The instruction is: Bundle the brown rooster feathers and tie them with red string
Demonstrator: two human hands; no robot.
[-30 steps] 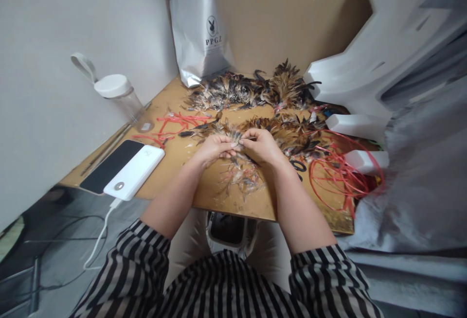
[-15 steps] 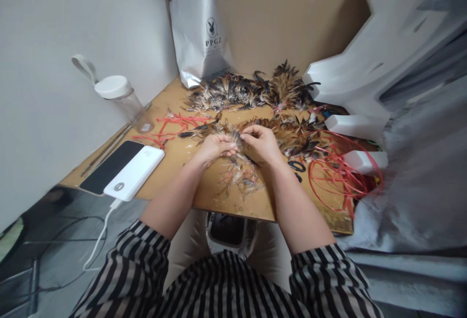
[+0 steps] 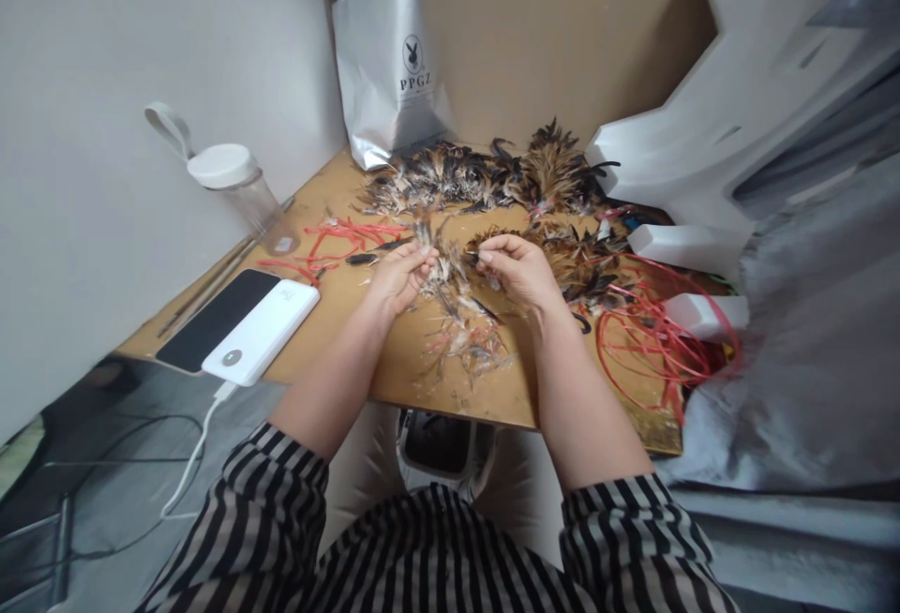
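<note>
My left hand (image 3: pixel 397 276) is closed on a small bunch of brown feathers (image 3: pixel 437 257), whose tips stick up past the fingers. My right hand (image 3: pixel 517 271) is pinched shut just right of the bunch, on something I cannot make out. Both hands hover above the wooden table (image 3: pixel 352 299), over a scatter of loose feather scraps (image 3: pixel 468 341). A larger heap of brown and black feathers (image 3: pixel 492 172) lies farther back.
Red cord lies in a loop at the right (image 3: pixel 651 341) and in pieces at the left (image 3: pixel 337 238). A white power bank (image 3: pixel 262 332) rests on a phone (image 3: pixel 211 318) at the left edge. Behind stand a plastic jar (image 3: pixel 239 186), a silver bag (image 3: pixel 390 60), and white foam blocks (image 3: pixel 685 243).
My hands have drawn apart and moved a little farther from me. The left hand has lifted the feather bunch, and the right hand has pulled away to the right.
</note>
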